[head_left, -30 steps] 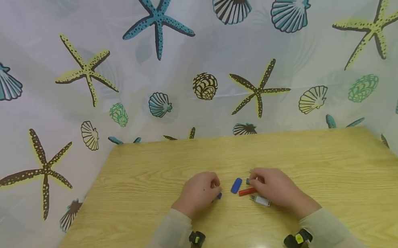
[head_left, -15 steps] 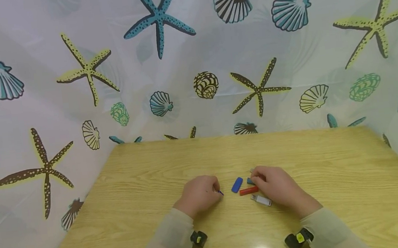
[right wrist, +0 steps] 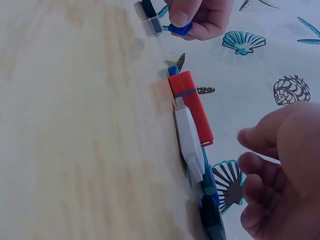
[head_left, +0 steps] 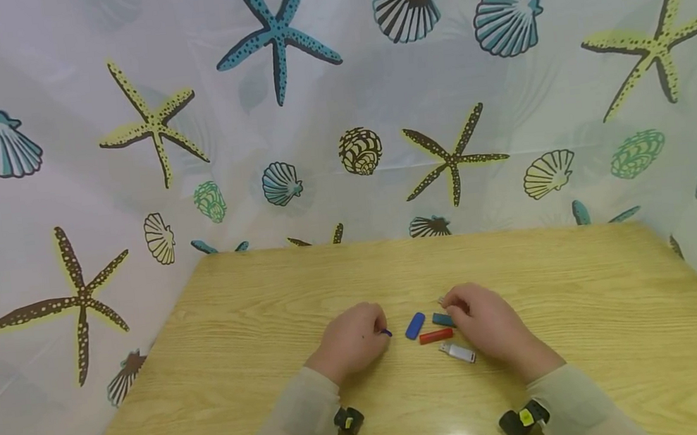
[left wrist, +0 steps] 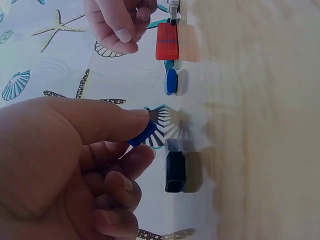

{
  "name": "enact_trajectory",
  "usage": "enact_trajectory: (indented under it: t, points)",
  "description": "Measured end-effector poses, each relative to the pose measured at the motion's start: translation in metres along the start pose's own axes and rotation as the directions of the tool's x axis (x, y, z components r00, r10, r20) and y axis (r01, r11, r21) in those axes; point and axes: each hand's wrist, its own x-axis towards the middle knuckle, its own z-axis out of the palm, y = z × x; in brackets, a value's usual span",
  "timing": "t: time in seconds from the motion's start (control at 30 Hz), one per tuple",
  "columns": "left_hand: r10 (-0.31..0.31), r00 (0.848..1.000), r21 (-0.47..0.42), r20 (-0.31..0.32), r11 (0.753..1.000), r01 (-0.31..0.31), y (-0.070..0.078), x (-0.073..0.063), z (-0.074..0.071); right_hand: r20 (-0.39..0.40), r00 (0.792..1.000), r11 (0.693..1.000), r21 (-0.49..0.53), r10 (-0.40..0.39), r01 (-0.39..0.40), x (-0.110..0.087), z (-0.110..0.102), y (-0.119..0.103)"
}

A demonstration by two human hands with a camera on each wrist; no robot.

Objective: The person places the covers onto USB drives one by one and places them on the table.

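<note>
Observed change, right side: a second ago the right hand (head_left: pixel 483 320) covered most of the teal stick (head_left: pixel 443 319) and one end of the red stick (head_left: pixel 436 336). Both now lie uncovered on the bench (head_left: pixel 256 305) — the hand has shifted slightly back and away. In the right wrist view its thumb and fingers stand apart, relaxed, with nothing between them. A silver connector (head_left: pixel 441 300) shows beside its fingertips; what it belongs to is hidden in the head view.

Left side: the left hand (head_left: pixel 351 338) keeps roughly its place, a small blue piece (left wrist: pixel 142 134) pinched between thumb and index finger. The piece sits a little higher in the head view than a second ago and looks turned. Below the pinch, a black stick with a clear end (left wrist: pixel 175 171) lies on the bench, apart from the fingers.

Between the hands: the blue oval stick (head_left: pixel 415 326), with the white USB stick (head_left: pixel 458 353) nearer the person.

Reading: handling is on the left for now — the right hand appears free, the teal stick just beside it
</note>
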Motion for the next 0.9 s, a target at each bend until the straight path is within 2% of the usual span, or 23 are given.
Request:
enact_trajectory:
  t: [0.13, 0.37, 0.6, 0.9]
  points:
    - [-0.006, 1.000, -0.013, -0.011, 1.000, 0.006, 0.001, 0.000, 0.000, -0.029, 1.000, 0.999, -0.042, -0.005, 0.004, 0.000, -0.002, -0.001]
    - [-0.018, 1.000, -0.013, -0.009, 1.000, 0.018, 0.004, 0.000, -0.002, 0.007, 1.000, 0.993, -0.119, -0.015, 0.016, -0.002, 0.001, 0.003]
    - [-0.012, 1.000, -0.008, -0.012, 1.000, 0.012, 0.004, 0.000, -0.001, 0.038, 0.995, 0.970, -0.224, -0.092, 0.098, -0.002, 0.006, 0.010]
    - [-0.018, 1.000, -0.023, -0.023, 1.000, 0.017, 0.004, 0.000, 0.000, 0.036, 0.998, 0.973, -0.224, -0.043, 0.050, -0.001, 0.004, 0.009]
